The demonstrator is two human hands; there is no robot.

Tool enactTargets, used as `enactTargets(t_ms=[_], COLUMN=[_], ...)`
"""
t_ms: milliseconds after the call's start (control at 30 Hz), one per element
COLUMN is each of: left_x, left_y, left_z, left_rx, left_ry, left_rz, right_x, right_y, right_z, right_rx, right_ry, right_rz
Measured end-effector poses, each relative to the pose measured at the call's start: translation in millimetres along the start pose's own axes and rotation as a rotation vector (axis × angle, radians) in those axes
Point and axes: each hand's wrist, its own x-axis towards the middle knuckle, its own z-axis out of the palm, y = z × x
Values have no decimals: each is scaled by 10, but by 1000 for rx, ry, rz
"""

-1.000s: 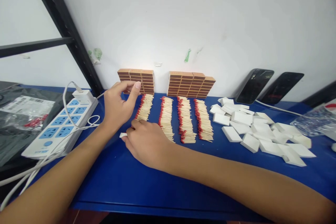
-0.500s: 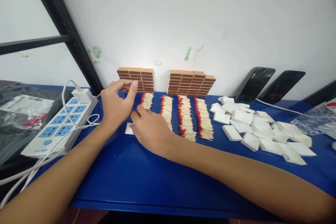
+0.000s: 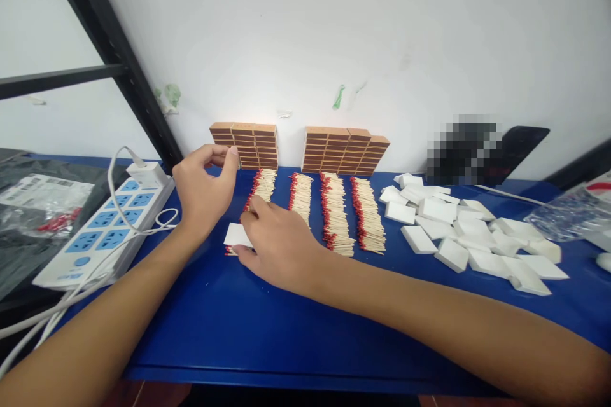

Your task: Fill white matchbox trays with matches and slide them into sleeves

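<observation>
Several rows of loose red-headed matches [image 3: 337, 210] lie on the blue table. At the left end of the rows is a small white tray-like piece [image 3: 237, 234], with red match heads showing along its lower edge. My right hand [image 3: 281, 241] is bent over this piece, its thumb against the near right side and its other fingertips partly hidden. Left of the leftmost match row [image 3: 263, 184], my left hand [image 3: 205, 184] hovers with thumb and curled fingers apart, nothing visible in it. Stacked brown matchboxes [image 3: 252, 140] stand behind it.
A second matchbox stack [image 3: 338, 149] stands against the wall. Several white box-like pieces [image 3: 436, 210] are heaped at right, with a dark phone [image 3: 520, 152] behind them. On the left are a power strip [image 3: 114, 226] with cables and a dark plastic bag [image 3: 28, 248].
My right hand has shifted slightly toward me and right, showing more of the white piece and the match heads at its edge. My left hand has moved slightly left.
</observation>
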Motion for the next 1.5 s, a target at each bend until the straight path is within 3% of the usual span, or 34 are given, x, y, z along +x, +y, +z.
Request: enactTargets(t_ms=[133, 267, 333, 433, 500, 600, 700, 800, 967, 1100, 1333, 1500], left_x=[-9, -34, -45, -65, -88, -148, -214, -233, -88, 152, 684, 867], left_y=[-16, -22, -13, 5, 11, 10, 10, -8, -117, -127, -136, -283], left_z=[21, 28, 24, 21, 29, 59, 100, 115, 47, 53, 435, 625], left_rx=[-23, -16, -12, 1, 14, 15, 8, 16, 191, 459, 555, 556], left_ry=[-20, -88, -115, -134, -142, -169, -197, -216, -194, -297, -424, -470], left_rz=[-19, -1, 23, 89, 152, 208, 180, 186, 384, 567, 778, 838], right_x=[-27, -201, -414, -848, -1123, -1386, -1455, -1411, -1254, -1152, -1124, -1124], right_y=[219, 819, 1242, 1869, 2190, 2460, 2517, 2437, 2147, 1955, 1954, 1990], right_z=[-250, -641, -833, -1011, -1040, -994, -924, -863, -712, -549, -455, -502], right_rx=[13, -79, -180, -319, -290, -278, -271, -321, -227, -100, -40, -28], right_ry=[20, 187, 228, 171, 106, 68, 38, 89, 232, 240, 283, 277], right_rz=[89, 324, 484, 706, 727, 707, 719, 668, 341, 161, 149, 178])
